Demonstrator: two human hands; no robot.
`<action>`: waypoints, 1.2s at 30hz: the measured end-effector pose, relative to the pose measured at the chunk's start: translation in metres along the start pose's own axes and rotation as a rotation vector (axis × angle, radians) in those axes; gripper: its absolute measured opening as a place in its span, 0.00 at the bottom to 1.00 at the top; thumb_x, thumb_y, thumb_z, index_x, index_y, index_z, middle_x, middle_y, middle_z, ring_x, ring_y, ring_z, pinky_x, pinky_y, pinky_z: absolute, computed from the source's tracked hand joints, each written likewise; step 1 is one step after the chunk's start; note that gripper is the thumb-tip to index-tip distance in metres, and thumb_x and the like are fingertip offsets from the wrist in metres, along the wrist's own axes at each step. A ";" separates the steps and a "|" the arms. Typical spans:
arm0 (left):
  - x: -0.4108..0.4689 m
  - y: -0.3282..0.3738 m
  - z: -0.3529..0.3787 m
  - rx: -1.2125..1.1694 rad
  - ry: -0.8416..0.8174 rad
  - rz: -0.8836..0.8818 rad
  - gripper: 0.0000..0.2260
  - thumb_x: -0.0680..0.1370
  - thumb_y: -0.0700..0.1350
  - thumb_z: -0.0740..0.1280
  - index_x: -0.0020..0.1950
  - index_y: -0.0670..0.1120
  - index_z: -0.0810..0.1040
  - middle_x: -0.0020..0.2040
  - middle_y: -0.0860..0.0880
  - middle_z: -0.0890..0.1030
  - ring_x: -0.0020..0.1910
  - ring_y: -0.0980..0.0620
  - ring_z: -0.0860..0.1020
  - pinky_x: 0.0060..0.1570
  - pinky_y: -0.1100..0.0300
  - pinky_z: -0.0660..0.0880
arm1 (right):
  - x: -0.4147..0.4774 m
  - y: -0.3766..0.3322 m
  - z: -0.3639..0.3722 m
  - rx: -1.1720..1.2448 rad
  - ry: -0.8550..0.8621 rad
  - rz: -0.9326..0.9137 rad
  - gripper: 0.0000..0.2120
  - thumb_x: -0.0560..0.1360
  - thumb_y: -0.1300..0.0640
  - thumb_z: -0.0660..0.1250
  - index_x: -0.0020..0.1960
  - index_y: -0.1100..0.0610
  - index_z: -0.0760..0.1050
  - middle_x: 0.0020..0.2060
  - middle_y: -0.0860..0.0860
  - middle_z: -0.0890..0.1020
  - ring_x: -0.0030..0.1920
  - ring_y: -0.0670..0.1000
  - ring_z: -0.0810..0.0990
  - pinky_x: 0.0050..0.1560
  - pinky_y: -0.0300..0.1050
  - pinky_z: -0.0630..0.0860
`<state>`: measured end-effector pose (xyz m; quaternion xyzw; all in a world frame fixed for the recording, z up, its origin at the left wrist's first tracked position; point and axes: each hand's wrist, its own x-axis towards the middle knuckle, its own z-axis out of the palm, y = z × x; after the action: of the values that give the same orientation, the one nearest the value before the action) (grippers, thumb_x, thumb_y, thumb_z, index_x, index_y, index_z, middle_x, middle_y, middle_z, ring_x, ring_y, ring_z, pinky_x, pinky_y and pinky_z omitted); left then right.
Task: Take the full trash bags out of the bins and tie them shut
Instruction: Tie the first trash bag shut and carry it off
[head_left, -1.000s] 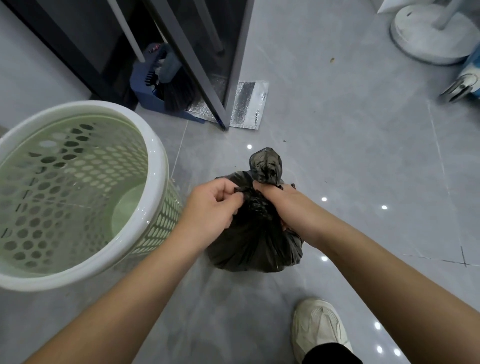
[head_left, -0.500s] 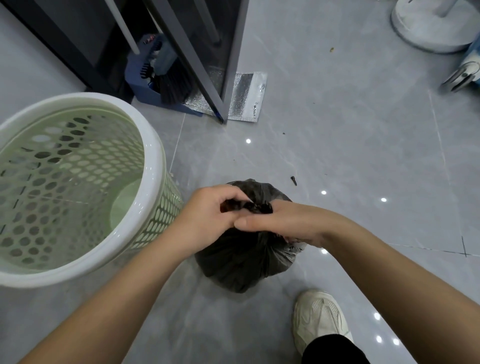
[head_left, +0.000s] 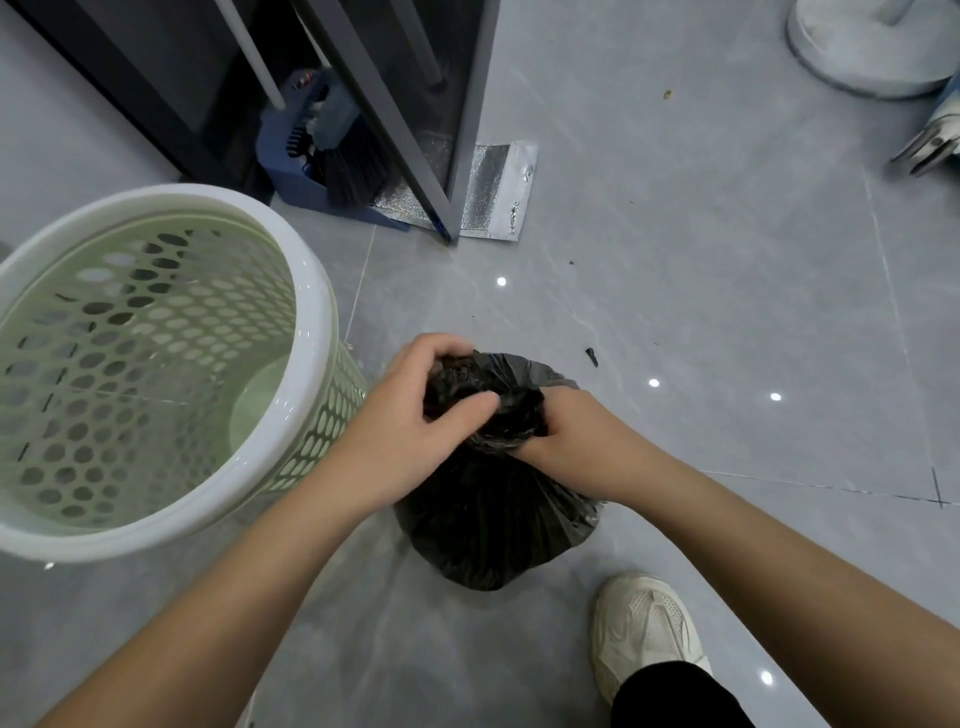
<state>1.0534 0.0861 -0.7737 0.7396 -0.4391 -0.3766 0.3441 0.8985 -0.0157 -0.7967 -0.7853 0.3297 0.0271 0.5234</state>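
Head view: a black trash bag (head_left: 493, 530) sits on the grey tiled floor (head_left: 701, 291) just below the frame's centre, its bulging body touching the tiles. Both hands grip its bunched neck. The left hand (head_left: 410, 431) curls over the top from 9 o'clock, thumb pressed against the gathered plastic. The right hand (head_left: 576, 436) pinches the neck from 3 o'clock, its fingertips buried in the folds.

At 9 o'clock of the bag, just beside it, stands a pale green perforated bin (head_left: 311, 322) with a white rim, no liner inside. A cream shoe (head_left: 644, 629) is planted at 5 o'clock. A blue dustpan with a brush (head_left: 332, 156) leans at 11 o'clock, and a small dark scrap (head_left: 592, 357) lies at 1 o'clock.
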 end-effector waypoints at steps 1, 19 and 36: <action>0.000 0.002 0.000 0.059 -0.034 0.039 0.22 0.69 0.59 0.68 0.62 0.58 0.71 0.57 0.58 0.77 0.55 0.61 0.76 0.55 0.63 0.72 | 0.000 -0.002 0.000 -0.022 0.000 -0.013 0.06 0.72 0.48 0.67 0.37 0.46 0.75 0.35 0.44 0.82 0.39 0.44 0.80 0.44 0.51 0.79; -0.003 0.004 0.010 0.374 0.018 0.132 0.24 0.68 0.60 0.64 0.63 0.60 0.69 0.59 0.57 0.73 0.56 0.56 0.75 0.53 0.59 0.73 | 0.008 -0.001 0.011 -0.284 0.090 -0.014 0.10 0.69 0.51 0.64 0.32 0.49 0.66 0.29 0.46 0.75 0.34 0.50 0.75 0.34 0.49 0.73; -0.001 -0.016 0.021 0.311 0.026 -0.021 0.11 0.72 0.39 0.64 0.51 0.53 0.72 0.43 0.51 0.80 0.40 0.49 0.78 0.42 0.54 0.75 | 0.006 -0.004 0.012 -0.334 0.094 0.026 0.11 0.69 0.53 0.66 0.34 0.48 0.64 0.28 0.46 0.73 0.34 0.50 0.73 0.34 0.47 0.73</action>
<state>1.0411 0.0889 -0.7969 0.7933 -0.4797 -0.2982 0.2271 0.9093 -0.0075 -0.8016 -0.8574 0.3549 0.0516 0.3692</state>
